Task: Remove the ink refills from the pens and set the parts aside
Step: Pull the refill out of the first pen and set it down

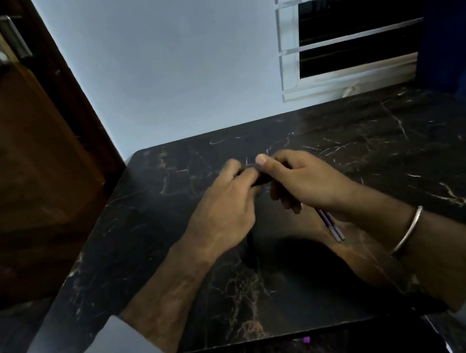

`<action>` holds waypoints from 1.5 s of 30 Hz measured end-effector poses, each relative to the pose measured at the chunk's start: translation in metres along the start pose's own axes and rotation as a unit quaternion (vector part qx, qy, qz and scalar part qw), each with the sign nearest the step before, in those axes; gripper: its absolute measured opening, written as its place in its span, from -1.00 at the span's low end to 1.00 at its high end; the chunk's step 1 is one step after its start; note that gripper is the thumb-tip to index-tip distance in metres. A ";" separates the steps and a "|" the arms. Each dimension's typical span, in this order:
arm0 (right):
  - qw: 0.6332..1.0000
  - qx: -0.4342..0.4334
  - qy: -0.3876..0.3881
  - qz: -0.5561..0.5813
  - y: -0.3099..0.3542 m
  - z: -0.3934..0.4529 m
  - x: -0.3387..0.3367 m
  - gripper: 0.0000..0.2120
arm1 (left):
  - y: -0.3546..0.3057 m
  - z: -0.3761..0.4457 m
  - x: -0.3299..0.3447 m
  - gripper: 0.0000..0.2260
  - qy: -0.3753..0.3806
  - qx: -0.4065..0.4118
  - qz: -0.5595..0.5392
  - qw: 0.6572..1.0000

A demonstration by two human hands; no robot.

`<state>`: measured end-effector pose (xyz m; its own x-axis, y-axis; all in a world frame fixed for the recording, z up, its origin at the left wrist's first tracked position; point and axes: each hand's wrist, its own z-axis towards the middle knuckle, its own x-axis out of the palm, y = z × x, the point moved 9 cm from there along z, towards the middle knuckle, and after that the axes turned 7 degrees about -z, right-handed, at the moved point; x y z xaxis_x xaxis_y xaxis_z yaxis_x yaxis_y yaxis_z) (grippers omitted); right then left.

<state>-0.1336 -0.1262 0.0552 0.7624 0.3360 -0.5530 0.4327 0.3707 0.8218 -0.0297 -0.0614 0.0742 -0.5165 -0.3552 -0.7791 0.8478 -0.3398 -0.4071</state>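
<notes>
My left hand (227, 204) and my right hand (302, 180) meet over the middle of the black marble table (404, 149). Both are closed on a short dark pen part (259, 179) held between them; most of it is hidden by fingers. Two thin ink refills (332, 226) with purple tints stick out from under my right palm, pointing toward me. A dark slim pen piece (251, 249) lies on the table under my left wrist, hard to make out.
A wooden door (10, 165) stands at the left, a pale wall and a barred window (354, 26) behind the table. The table's near edge (281, 336) is close to my body. A small purple bit (306, 339) shows below that edge.
</notes>
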 end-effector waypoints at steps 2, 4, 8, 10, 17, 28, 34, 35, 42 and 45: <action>0.997 -0.018 0.064 0.034 0.006 -0.004 0.002 -0.56 | -0.014 -0.003 0.001 -0.81 -0.005 0.042 0.024 0.999; 0.993 -0.030 0.085 0.073 0.007 -0.007 0.000 -0.62 | -0.018 -0.003 -0.005 -0.78 -0.029 0.052 0.049 0.997; 0.991 -0.082 0.049 0.090 0.010 -0.011 -0.015 -0.78 | -0.008 0.010 -0.002 -0.60 -0.018 -0.010 0.060 0.998; 0.995 -0.093 -0.008 0.036 -0.001 -0.012 -0.041 -0.81 | 0.000 0.013 -0.001 -0.48 -0.016 -0.048 0.067 0.997; 0.945 0.112 -0.054 -0.302 -0.107 -0.016 -0.120 -0.86 | 0.028 0.002 0.024 -0.57 0.084 -0.141 -0.015 0.986; 0.967 0.013 -0.064 -0.245 -0.061 -0.024 -0.080 -0.87 | 0.021 -0.001 0.047 -0.86 0.160 -0.153 -0.029 0.975; 0.992 0.049 0.091 -0.076 -0.030 -0.036 -0.015 -0.48 | -0.017 -0.007 0.046 -0.83 0.158 -0.032 -0.030 0.986; 0.991 0.054 0.107 -0.059 -0.029 -0.038 -0.007 -0.47 | -0.023 -0.008 0.038 -0.85 0.125 -0.002 -0.033 0.992; 0.993 -0.106 0.041 0.001 -0.006 -0.043 -0.015 -0.73 | -0.018 -0.009 0.013 -0.76 0.072 0.010 -0.142 0.987; 0.988 -0.150 0.013 0.021 -0.002 -0.051 -0.013 -0.86 | -0.011 -0.008 0.020 -0.86 0.113 -0.020 -0.193 0.974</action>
<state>-0.1690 -0.0870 0.0542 0.7632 0.3769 -0.5248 0.2357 0.5938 0.7693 -0.0486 -0.0573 0.0593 -0.7618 -0.0048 -0.6478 0.6022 -0.3739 -0.7054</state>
